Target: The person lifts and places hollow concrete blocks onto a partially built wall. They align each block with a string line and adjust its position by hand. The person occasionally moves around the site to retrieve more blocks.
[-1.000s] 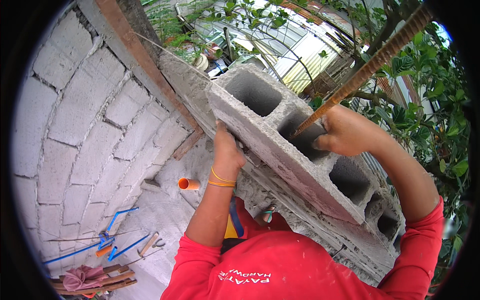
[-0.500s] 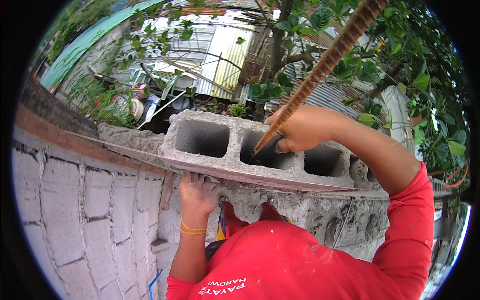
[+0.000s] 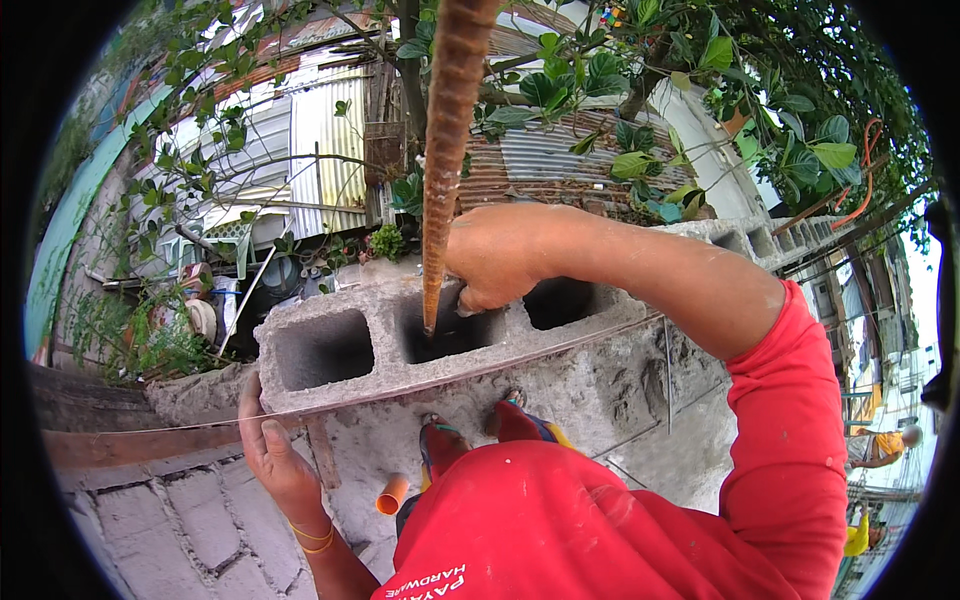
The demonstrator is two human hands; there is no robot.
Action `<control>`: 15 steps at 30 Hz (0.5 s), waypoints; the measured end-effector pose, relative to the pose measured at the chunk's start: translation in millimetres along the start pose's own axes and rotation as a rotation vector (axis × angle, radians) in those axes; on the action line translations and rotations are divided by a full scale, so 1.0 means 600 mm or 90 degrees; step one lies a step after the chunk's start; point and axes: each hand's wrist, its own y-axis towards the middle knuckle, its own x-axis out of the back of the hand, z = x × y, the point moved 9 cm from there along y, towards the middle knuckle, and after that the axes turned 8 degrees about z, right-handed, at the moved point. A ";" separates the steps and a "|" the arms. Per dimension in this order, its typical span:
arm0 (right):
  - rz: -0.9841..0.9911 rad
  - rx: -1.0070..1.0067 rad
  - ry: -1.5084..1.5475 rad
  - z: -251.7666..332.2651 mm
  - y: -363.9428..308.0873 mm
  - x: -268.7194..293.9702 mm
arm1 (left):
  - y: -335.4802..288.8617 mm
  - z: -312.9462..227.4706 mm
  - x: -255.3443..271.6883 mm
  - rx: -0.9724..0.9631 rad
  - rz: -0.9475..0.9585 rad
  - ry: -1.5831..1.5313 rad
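A grey concrete hollow block (image 3: 388, 335) rests on the wall in front of me, its open cells facing up. My right hand (image 3: 500, 255) grips its far side, with the thumb bent down into the middle cell. A rusty ribbed steel bar (image 3: 450, 150) rises out of that same cell, just left of the right hand. At the block's left end is my left hand (image 3: 280, 462), fingers stretched up along the end face and thumb apart. A thin taut string (image 3: 190, 427) runs along the block's near edge.
Block wall (image 3: 205, 525) lies at lower left, and an orange pipe piece (image 3: 392, 495) stands by my feet. More hollow blocks (image 3: 765, 240) continue to the right. Corrugated metal sheets (image 3: 570, 165) and leafy branches (image 3: 600, 80) lie beyond. Another person (image 3: 885, 445) is at far right.
My left hand has moved from under the block's near face to its left end. The right hand keeps its grip. The view has shifted, bringing the orange pipe and other people into sight.
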 end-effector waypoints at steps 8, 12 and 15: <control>-0.120 0.062 0.142 -0.055 -0.058 -0.002 | 0.001 0.015 0.000 0.083 0.077 0.022; -0.186 0.117 0.231 -0.090 -0.121 -0.011 | -0.001 0.015 -0.002 0.111 0.067 0.009; -0.168 0.085 0.245 -0.118 -0.160 -0.034 | 0.000 0.013 -0.003 0.123 0.047 0.014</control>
